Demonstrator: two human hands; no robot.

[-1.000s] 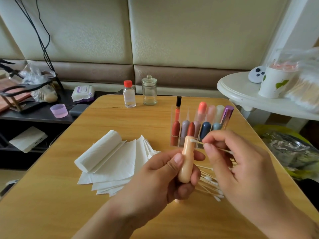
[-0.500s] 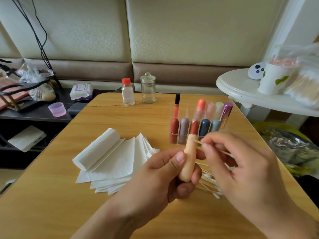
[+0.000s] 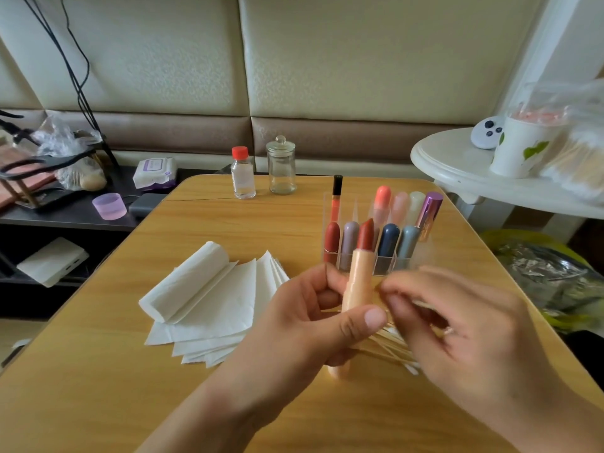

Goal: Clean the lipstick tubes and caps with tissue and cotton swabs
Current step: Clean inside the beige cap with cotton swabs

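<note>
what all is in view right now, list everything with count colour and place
open lipstick: one, peach tube, red stick, in left hand
cotton swab: one, pale stick, in right hand
loose swabs: pile, on table under hands
tissues: stack, white, table left of hands
organizer: one, clear, holding capped lipsticks
small bottle: one, clear, red cap, far edge
glass jar: one, clear, beside bottle
table: one, wooden
paper cup: one, white, side table
left hand: gripping tube
right hand: pinching swab
</note>
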